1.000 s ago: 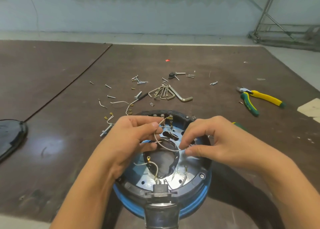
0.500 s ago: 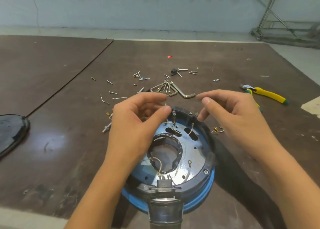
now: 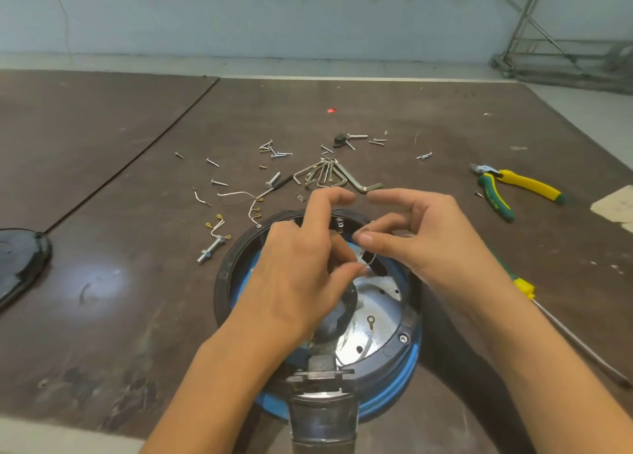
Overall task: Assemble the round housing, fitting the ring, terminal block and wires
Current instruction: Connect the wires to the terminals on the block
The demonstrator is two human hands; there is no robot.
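A: Biggest first, quick. What's carrying it all?

B: Brown tabletop (image 3: pixel 428 117). The housing (image 3: pixel 404 350) is sitting at its near edge, right under the camera: blue body, black ring (image 3: pixel 221 278) lying on top, shiny plate inside.

A: Hands?

B: Both are hovering over the far half of the housing, close together, fingertips nearly meeting. The left hand (image 3: pixel 301 275) is pinching one end of a thin wire (image 3: pixel 371 261) with thumb and a curled finger, index sticking up. The right hand (image 3: pixel 431 244) is pinching the other end between thumb and forefinger. The wire is looping between them just above the plate.

A: Tools?

B: A screwdriver (image 3: pixel 555 326) is lying right of the housing, pliers (image 3: pixel 513 186) well off to the far right, hex keys (image 3: pixel 329 176) just beyond the hands.

A: Small stuff?

B: Spare wires (image 3: pixel 236 194) with brass ends are lying far-left of the housing, and screws (image 3: pixel 275 152) are scattered beyond those. One lug (image 3: pixel 370 320) is resting loose on the plate.

A: Terminal block?

B: Something dark with contacts is showing at the far rim between the hands, and a black block is sitting at the near rim. Can't tell which it is.

A: Step?

B: Looks like wiring: they're lining up a wire end for the far contacts. Ring is looking fitted already, I'd say.

A: Next move?

B: Probably seating that end on its contact. It's calling for a steady pinch, the springy wire bent down flat, then a screw and a driver, so one hand is going to need freeing.
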